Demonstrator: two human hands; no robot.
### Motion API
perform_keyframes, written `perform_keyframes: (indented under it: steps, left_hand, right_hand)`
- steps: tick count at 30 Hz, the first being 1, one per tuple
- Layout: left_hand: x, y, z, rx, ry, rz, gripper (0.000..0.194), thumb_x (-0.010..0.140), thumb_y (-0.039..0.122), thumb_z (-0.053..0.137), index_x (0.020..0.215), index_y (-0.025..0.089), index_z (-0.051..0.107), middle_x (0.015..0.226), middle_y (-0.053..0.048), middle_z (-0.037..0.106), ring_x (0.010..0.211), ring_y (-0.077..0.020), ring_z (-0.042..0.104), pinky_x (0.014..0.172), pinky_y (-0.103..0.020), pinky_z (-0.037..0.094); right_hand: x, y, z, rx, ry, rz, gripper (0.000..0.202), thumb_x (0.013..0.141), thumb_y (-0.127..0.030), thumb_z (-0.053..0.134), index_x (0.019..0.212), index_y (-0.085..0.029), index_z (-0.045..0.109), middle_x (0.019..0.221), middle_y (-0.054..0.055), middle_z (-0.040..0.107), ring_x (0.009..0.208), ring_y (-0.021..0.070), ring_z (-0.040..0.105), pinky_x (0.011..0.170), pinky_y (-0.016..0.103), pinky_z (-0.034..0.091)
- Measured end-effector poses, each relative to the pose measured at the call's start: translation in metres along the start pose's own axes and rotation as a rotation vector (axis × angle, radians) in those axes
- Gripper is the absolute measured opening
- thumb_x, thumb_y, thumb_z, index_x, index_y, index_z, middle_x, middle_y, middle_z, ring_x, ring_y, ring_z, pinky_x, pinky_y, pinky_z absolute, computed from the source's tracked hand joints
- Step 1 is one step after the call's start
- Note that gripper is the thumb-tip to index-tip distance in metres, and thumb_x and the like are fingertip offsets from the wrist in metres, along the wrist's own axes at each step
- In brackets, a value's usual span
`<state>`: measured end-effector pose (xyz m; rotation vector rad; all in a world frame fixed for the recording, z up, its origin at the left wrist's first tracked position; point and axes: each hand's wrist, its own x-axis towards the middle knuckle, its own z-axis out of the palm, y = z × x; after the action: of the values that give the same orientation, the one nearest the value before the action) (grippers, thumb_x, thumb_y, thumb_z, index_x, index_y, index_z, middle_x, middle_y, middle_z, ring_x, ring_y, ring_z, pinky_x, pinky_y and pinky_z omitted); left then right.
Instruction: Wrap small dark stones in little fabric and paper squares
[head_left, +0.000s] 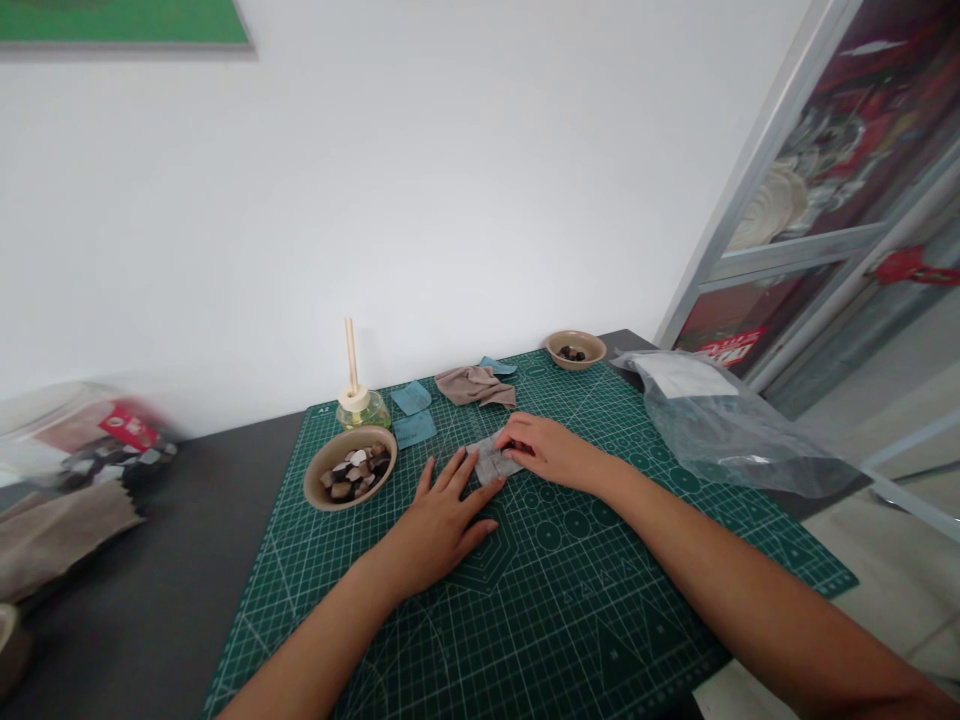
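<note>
My left hand lies flat with its fingers spread, the fingertips resting on the near left edge of a grey sheet of sandpaper. My right hand is closed in a pinch over the sheet's right side. Between its fingers shows a small dark piece that looks like a stone, mostly hidden. The sheet lies on a green cutting mat. To the left stands a tan bowl with several brown, black and white stones.
A smaller bowl with dark stones sits at the back right. Blue paper pieces, a brown cloth and a reed diffuser are along the back. A clear plastic bag lies right; another cloth and stone bag lie left.
</note>
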<state>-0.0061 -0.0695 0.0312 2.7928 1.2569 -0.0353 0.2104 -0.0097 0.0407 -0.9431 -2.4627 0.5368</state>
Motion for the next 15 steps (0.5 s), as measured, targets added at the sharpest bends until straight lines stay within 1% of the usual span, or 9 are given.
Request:
perform_keyframes:
  steps: [5, 8, 12, 15]
  left_hand:
    - [-0.0003, 0.0003, -0.0004, 0.011, -0.009, -0.003, 0.048, 0.097, 0.042, 0.039, 0.143, 0.031, 0.031, 0.153, -0.012, 0.018, 0.141, -0.0305, 0.009, 0.107, -0.06, 0.014]
    - [-0.0004, 0.0009, -0.0014, 0.013, -0.017, -0.005, 0.047, 0.097, 0.041, 0.04, 0.143, 0.031, 0.032, 0.153, -0.012, 0.018, 0.14, -0.0309, 0.008, 0.107, -0.061, 0.014]
    - [0.0001, 0.0008, -0.0016, 0.013, -0.015, -0.003, 0.048, 0.097, 0.041, 0.04, 0.143, 0.031, 0.031, 0.153, -0.013, 0.019, 0.14, -0.031, 0.009, 0.107, -0.061, 0.015]
    - [-0.0001, 0.0002, -0.0004, 0.005, -0.001, -0.003, 0.048, 0.097, 0.041, 0.041, 0.143, 0.031, 0.032, 0.153, -0.012, 0.02, 0.14, -0.0314, 0.01, 0.107, -0.061, 0.015]
  right_hand:
    - [0.0002, -0.0037, 0.0046, 0.04, -0.045, 0.009, 0.014, 0.083, -0.01, 0.057, 0.095, -0.016, 0.058, 0.093, 0.005, 0.057, 0.078, 0.015, 0.055, 0.071, 0.027, 0.044]
    - [0.0, -0.0019, 0.0007, 0.002, -0.021, 0.021, 0.013, 0.082, -0.007, 0.056, 0.092, -0.016, 0.06, 0.093, 0.005, 0.056, 0.079, 0.015, 0.054, 0.072, 0.028, 0.044]
    - [0.0011, 0.0023, -0.0021, 0.041, 0.008, 0.048, 0.009, 0.084, -0.013, 0.058, 0.09, -0.015, 0.063, 0.086, 0.004, 0.057, 0.075, 0.0142, 0.055, 0.069, 0.026, 0.044]
    - [0.0027, 0.006, 0.0006, 0.006, 0.041, 0.02, 0.01, 0.085, -0.013, 0.057, 0.091, -0.015, 0.065, 0.09, 0.005, 0.059, 0.083, 0.0166, 0.056, 0.076, 0.03, 0.045]
